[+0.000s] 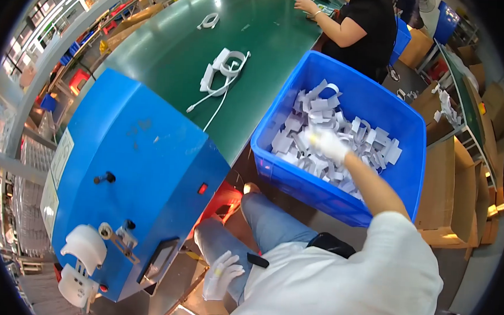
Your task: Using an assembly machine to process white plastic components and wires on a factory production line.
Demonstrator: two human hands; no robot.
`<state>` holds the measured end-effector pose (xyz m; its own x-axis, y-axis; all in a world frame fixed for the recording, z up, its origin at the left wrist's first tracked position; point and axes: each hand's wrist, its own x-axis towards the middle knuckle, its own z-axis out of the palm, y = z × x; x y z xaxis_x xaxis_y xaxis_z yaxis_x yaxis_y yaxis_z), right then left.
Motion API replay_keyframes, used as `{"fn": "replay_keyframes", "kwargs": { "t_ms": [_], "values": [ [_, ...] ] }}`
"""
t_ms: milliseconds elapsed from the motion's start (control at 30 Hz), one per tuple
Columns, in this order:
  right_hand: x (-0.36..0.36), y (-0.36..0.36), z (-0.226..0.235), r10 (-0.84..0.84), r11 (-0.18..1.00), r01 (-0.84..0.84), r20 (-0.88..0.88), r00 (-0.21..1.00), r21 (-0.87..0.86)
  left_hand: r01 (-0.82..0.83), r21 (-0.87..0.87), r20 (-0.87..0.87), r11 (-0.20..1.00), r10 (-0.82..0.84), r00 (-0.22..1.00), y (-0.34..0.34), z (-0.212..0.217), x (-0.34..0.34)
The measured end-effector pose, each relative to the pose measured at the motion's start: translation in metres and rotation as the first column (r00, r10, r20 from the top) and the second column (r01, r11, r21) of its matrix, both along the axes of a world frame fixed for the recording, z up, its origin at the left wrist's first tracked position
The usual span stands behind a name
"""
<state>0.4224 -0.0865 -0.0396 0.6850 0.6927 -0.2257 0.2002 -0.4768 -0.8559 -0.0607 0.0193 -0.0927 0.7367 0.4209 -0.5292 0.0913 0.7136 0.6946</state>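
My right hand (328,145), in a white glove, reaches into a large blue plastic bin (279,179) at my right. It is over a heap of white coiled cables in white paper wraps (372,142). Motion smears its fingers, so whether they grip a cable is unclear. My left hand (223,272), also white-gloved, rests at my left thigh with its fingers apart and nothing visible in them. On the green table (172,56), beyond both hands, lie wrapped white cables (225,73) with loose ends trailing, and a smaller white coil (209,21) farther back.
A big blue machine (132,151) with white rounded holders (85,248) stands at my left. Beyond the bin, a person in black (366,35) works at the table. Cardboard boxes (447,190) stand right of the bin. A red stool (221,201) is beside my knees.
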Motion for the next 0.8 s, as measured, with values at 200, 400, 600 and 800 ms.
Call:
{"fn": "replay_keyframes", "kwargs": {
  "t_ms": [200, 400, 600, 800],
  "values": [
    [-0.116, -0.018, 0.018, 0.286, 0.931, -0.09, 0.551, 0.784, -0.355, 0.092, -0.368, 0.146, 0.925, -0.041, 0.989, 0.008, -0.075, 0.076],
    [-0.114, -0.014, -0.001, 0.226, 0.961, -0.061, 0.645, 0.73, -0.268, -0.01, -0.272, -0.306, 0.962, -0.076, 0.949, 0.004, -0.159, 0.11],
    [-0.113, -0.014, -0.004, 0.242, 0.962, -0.072, 0.695, 0.677, -0.264, -0.029, -0.264, -0.298, 0.964, -0.053, 0.953, 0.002, -0.157, 0.117],
    [-0.117, -0.011, 0.003, 0.237, 0.96, -0.057, 0.689, 0.685, -0.273, -0.042, -0.235, -0.312, 0.971, -0.035, 0.95, -0.002, -0.15, 0.113]
  ]
}}
